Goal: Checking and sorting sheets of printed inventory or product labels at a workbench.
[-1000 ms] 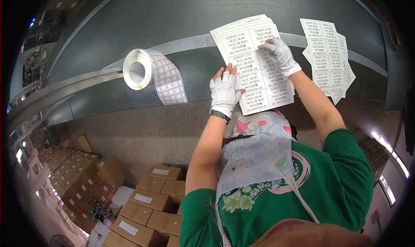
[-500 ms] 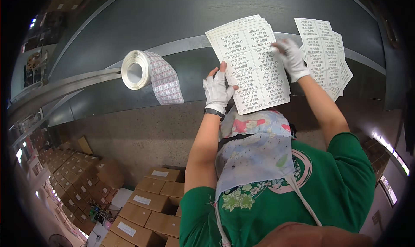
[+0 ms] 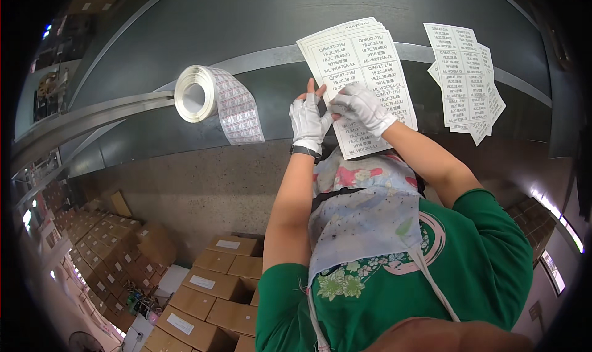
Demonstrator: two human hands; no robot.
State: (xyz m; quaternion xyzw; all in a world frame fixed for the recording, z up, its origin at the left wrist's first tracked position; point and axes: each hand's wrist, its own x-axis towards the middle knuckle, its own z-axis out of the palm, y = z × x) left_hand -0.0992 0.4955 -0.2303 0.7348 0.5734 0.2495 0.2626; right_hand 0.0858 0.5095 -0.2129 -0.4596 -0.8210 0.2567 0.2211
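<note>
A stack of white label sheets (image 3: pixel 377 56), fanned slightly at its upper left, lies across the near edge of the dark work surface. My left hand (image 3: pixel 308 122), in a white glove with bare fingertips, is at the stack's left edge. Its fingers are apart and its thumb rests on the top sheet. Over the middle of the stack, my gloved right hand (image 3: pixel 365 108) has its fingers bent together, close to the left thumb. Whatever may be between those fingertips is hidden. My right hand and forearm cover part of the lower labels.
Right of the stack lies a loose, overlapping pile of similar sheets (image 3: pixel 459 74). At left, a roll of small printed labels (image 3: pixel 196 94) has its strip hanging over the near edge. A metal strip (image 3: pixel 265 58) crosses the dark surface (image 3: pixel 277 19). Cardboard boxes (image 3: pixel 209 282) stand below left.
My right hand has moved left from the stack's right edge to its middle, beside my left thumb, and its fingers have drawn together. My left hand has stayed at the left edge.
</note>
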